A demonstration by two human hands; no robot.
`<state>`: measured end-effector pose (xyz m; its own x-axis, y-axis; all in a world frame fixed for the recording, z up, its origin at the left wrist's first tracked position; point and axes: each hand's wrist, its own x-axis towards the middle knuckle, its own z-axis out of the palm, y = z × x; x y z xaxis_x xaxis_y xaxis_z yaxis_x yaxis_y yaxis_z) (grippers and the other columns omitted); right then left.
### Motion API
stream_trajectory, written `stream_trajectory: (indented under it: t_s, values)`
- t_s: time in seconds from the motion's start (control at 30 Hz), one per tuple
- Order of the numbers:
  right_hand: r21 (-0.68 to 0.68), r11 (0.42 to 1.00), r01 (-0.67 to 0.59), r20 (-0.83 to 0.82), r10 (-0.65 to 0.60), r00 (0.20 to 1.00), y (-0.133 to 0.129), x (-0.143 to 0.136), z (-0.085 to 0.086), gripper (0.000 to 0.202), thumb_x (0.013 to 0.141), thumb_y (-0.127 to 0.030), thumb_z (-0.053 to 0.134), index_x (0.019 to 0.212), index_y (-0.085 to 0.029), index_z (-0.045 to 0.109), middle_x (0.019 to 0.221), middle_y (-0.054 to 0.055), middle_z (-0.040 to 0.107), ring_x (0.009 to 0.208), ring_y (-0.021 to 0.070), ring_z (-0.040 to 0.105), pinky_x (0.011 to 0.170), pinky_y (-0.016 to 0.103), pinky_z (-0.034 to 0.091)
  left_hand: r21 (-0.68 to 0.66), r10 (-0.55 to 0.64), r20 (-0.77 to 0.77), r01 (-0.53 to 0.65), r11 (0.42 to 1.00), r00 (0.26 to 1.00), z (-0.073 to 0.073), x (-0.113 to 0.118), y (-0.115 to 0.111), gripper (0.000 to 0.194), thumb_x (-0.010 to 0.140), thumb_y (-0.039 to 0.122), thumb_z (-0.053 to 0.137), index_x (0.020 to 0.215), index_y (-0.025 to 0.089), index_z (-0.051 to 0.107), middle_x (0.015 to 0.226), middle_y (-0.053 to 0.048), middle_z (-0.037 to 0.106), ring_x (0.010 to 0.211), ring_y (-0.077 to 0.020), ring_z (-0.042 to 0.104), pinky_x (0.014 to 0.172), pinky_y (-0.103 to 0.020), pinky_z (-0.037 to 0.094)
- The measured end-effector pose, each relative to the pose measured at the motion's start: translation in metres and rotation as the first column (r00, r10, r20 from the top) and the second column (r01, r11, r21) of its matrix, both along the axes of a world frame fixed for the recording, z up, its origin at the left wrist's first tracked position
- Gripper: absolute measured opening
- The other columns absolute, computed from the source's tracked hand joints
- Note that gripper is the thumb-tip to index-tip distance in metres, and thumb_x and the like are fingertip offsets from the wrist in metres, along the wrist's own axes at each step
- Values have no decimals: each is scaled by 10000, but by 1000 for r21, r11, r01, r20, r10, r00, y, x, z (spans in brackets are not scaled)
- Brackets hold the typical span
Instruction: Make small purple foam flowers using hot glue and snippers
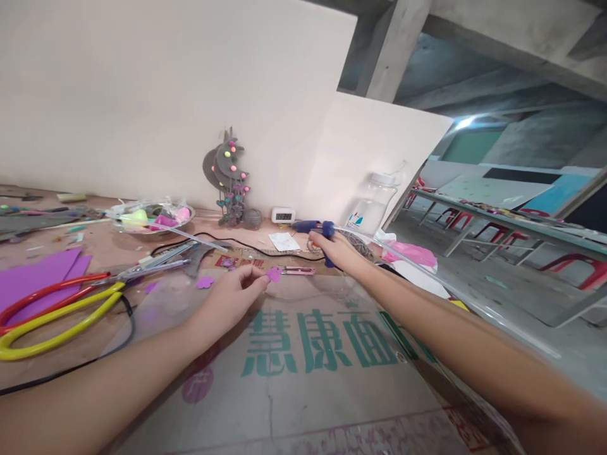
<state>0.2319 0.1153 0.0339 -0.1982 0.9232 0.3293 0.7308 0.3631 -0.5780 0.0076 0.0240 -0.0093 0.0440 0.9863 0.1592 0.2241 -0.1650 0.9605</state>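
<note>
My left hand [241,284] pinches a small purple flower cutout [274,274] between thumb and fingertips, above the clear sheet. My right hand [329,246] is wrapped round a blue hot glue gun [327,229], whose nozzle end points left. A long clear glue stick [427,272] sticks out of its back towards the lower right. Just beyond my left fingertips lies a pink utility knife [298,270]. Another purple flower cutout [205,282] rests left of my left hand. The glue gun's black cord [265,253] runs leftward across the table.
Red-and-yellow-handled scissors [102,294] lie at left beside purple sheets [42,278]. Behind stand a bowl of craft bits [152,221], a grey moon decoration [230,170], a small digital clock [283,215] and a clear jug [372,205]. A printed plastic sheet [303,392] covers the front.
</note>
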Motion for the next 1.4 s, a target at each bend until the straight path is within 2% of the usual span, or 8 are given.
stream_trajectory:
  t_s: [0.17, 0.33, 0.6, 0.7, 0.8, 0.97, 1.13, 1.4]
  values:
    - [-61, 998, 13, 62, -9, 998, 42, -10, -22, 390, 798, -469, 433, 762, -131, 623, 704, 32, 605, 681, 172, 531, 648, 262, 406, -21, -56, -26, 56, 998, 998, -4, -2, 5, 211, 697, 378, 559, 626, 180, 572, 512, 15, 545, 480, -142, 470, 467, -242, 350]
    - [-110, 993, 44, 107, -32, 994, 58, -5, -35, 379, 752, -476, 518, 772, -116, 634, 780, 84, 627, 742, 204, 560, 694, 289, 418, -15, -82, -77, 81, 997, 994, -10, -2, 8, 222, 739, 385, 532, 652, 182, 556, 536, 26, 533, 507, -135, 468, 486, -230, 339]
    - [-127, 987, -97, 58, 105, 993, 48, 11, -24, 410, 752, -520, 517, 720, -126, 626, 647, 22, 578, 608, 136, 515, 571, 230, 388, -56, -90, -52, 87, 995, 995, -8, 1, 6, 228, 772, 387, 494, 661, 188, 504, 512, 51, 469, 494, -123, 432, 489, -222, 319]
    - [-137, 975, -175, 14, 179, 984, 43, 18, -16, 389, 756, -504, 529, 764, -133, 642, 700, 14, 611, 647, 133, 538, 605, 222, 414, -46, -85, -92, 81, 996, 992, -6, 2, 6, 237, 768, 390, 492, 650, 185, 505, 524, 43, 474, 514, -132, 443, 504, -228, 320]
    - [-181, 955, -233, -35, 230, 972, 44, 28, -11, 307, 786, -406, 536, 933, -161, 650, 833, 10, 655, 737, 130, 584, 682, 219, 453, -39, -97, -123, 93, 995, 988, -5, 1, 6, 240, 776, 393, 480, 653, 188, 498, 542, 35, 483, 542, -142, 451, 524, -234, 325]
    - [-216, 971, -102, -55, 92, 994, 57, 41, -17, 343, 815, -127, 423, 1119, -111, 579, 937, 83, 663, 744, 120, 611, 685, 236, 485, -45, -112, -146, 107, 993, 983, -6, 1, 5, 249, 779, 407, 481, 652, 194, 500, 559, 25, 496, 557, -154, 456, 541, -245, 337]
    - [-175, 982, -74, 4, 76, 997, 69, 36, -34, 407, 757, -38, 432, 1117, -138, 595, 927, 51, 674, 765, 107, 609, 699, 195, 465, -44, -113, -208, 106, 993, 972, -4, 0, 5, 256, 777, 425, 483, 660, 198, 511, 584, 12, 509, 587, -166, 472, 545, -245, 347]
    - [-60, 998, 36, 226, -22, 974, 70, 61, -42, 279, 739, -149, 552, 992, -153, 670, 897, 84, 679, 822, 193, 600, 774, 266, 407, -81, -123, -337, 101, 992, 933, 7, 3, 0, 287, 779, 453, 469, 685, 188, 526, 635, 13, 523, 639, -159, 494, 579, -229, 366]
